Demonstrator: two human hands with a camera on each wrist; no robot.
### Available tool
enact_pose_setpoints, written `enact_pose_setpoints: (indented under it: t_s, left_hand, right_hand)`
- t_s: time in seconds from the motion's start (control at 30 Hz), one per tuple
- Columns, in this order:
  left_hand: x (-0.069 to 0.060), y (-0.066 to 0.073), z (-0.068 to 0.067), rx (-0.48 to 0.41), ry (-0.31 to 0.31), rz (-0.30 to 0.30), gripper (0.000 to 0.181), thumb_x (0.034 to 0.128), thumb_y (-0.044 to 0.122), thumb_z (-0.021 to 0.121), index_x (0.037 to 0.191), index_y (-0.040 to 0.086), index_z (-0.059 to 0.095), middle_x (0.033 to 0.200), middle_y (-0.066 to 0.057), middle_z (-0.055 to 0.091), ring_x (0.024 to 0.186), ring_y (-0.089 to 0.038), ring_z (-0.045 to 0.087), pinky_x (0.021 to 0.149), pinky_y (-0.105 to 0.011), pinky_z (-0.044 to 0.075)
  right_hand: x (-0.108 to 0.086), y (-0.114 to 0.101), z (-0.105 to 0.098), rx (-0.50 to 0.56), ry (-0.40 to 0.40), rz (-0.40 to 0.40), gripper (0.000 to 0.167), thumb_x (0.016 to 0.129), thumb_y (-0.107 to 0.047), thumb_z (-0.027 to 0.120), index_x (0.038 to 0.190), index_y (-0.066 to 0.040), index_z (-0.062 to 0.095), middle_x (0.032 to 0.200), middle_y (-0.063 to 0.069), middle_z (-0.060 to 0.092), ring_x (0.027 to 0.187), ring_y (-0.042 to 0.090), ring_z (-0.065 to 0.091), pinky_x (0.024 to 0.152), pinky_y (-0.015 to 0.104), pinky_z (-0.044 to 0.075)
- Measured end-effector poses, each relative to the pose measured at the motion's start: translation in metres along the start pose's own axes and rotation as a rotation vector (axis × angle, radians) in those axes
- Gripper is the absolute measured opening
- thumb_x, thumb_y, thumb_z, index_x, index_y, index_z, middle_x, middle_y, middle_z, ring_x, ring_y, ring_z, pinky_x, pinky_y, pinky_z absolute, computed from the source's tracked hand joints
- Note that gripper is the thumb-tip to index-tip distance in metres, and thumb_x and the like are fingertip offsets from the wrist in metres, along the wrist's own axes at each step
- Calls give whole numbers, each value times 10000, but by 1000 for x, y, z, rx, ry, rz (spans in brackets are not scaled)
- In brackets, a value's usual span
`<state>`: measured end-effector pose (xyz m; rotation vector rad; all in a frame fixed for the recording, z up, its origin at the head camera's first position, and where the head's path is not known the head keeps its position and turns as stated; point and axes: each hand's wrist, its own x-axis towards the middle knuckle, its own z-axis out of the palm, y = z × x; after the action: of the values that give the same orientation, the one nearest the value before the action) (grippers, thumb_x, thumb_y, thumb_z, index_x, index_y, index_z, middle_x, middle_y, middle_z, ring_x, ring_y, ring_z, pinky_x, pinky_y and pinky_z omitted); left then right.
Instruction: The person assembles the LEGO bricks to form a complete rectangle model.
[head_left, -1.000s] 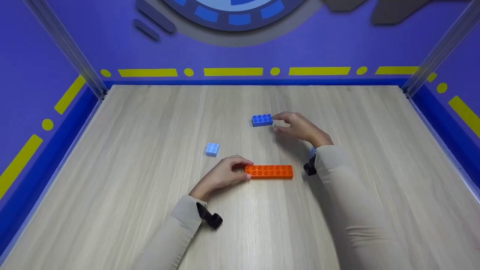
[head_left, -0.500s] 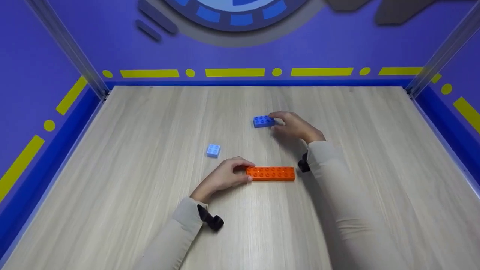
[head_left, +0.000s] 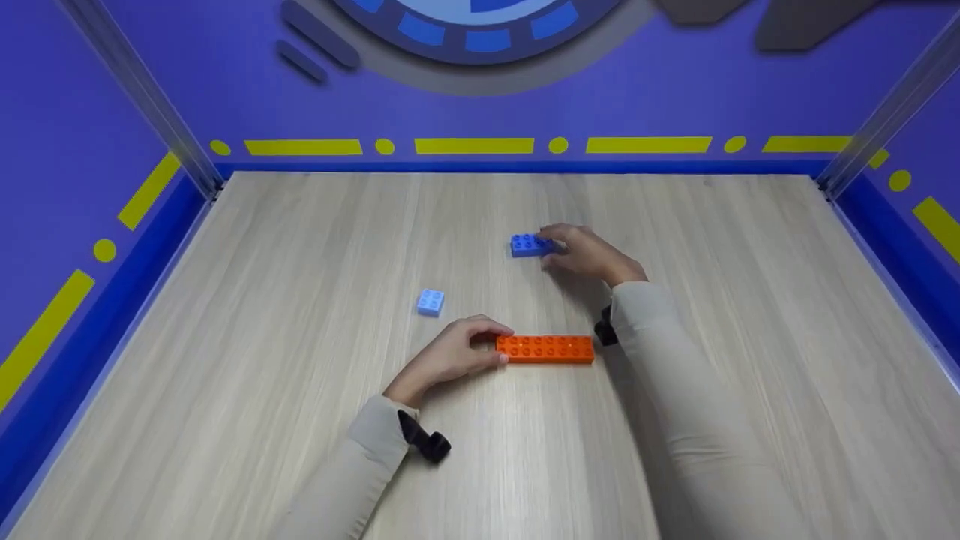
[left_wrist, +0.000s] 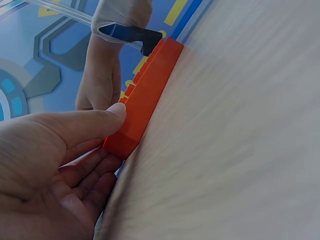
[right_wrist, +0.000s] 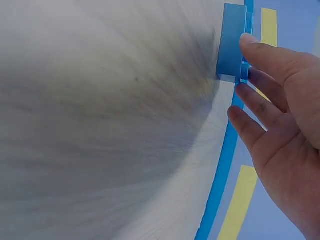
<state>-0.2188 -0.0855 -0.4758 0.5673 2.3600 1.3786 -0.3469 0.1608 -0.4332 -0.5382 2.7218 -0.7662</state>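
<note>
My left hand pinches the left end of a long orange toy building brick, which lies studs up on the table. In the left wrist view, the thumb presses one side of this orange brick and the fingers bend under its near end. Farther back, a blue building brick sits with its right end between the thumb and fingers of my right hand. Seen from the right wrist, the thumb overlaps the studded edge of the blue brick; the fingers' contact behind is partly hidden.
A small light blue brick lies left of the blue one, just beyond my left hand. The wooden table is bounded by purple-blue panels at the back and both sides.
My right hand has moved slightly left, from beside the blue brick to around its right end. A light blue bit by the right cuff is now hidden. My left hand keeps its hold.
</note>
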Motion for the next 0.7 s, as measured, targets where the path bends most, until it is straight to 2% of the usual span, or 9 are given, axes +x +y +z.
enact_pose_setpoints:
  t_s: [0.27, 0.5, 0.7]
  left_hand:
    - [0, 0, 0, 7, 0, -5, 362, 850, 166, 717, 1207, 143, 664, 1248, -34, 614, 1230, -211, 511, 1102, -413, 338]
    - [-1, 1, 0, -6, -5, -10, 374, 850, 170, 717, 1219, 146, 658, 1254, -32, 608, 1218, -209, 512, 1098, -408, 341]
    - [-1, -1, 1, 2, -4, 3, 373, 855, 178, 716, 1222, 144, 655, 1253, -34, 609, 1220, -207, 510, 1094, -409, 347]
  right_hand:
    - [0, -2, 0, -6, 9, 19, 466, 927, -147, 632, 1375, -81, 524, 1422, 126, 482, 1334, 292, 433, 1126, 464, 325]
    - [-1, 0, 1, -1, 14, -1, 425, 904, -109, 658, 1319, -70, 581, 1355, 122, 531, 1256, 285, 501, 1076, 445, 398]
    - [-2, 1, 2, 54, 3, 56, 413, 887, -109, 680, 1289, -79, 591, 1272, 130, 597, 1151, 268, 567, 1023, 430, 450]
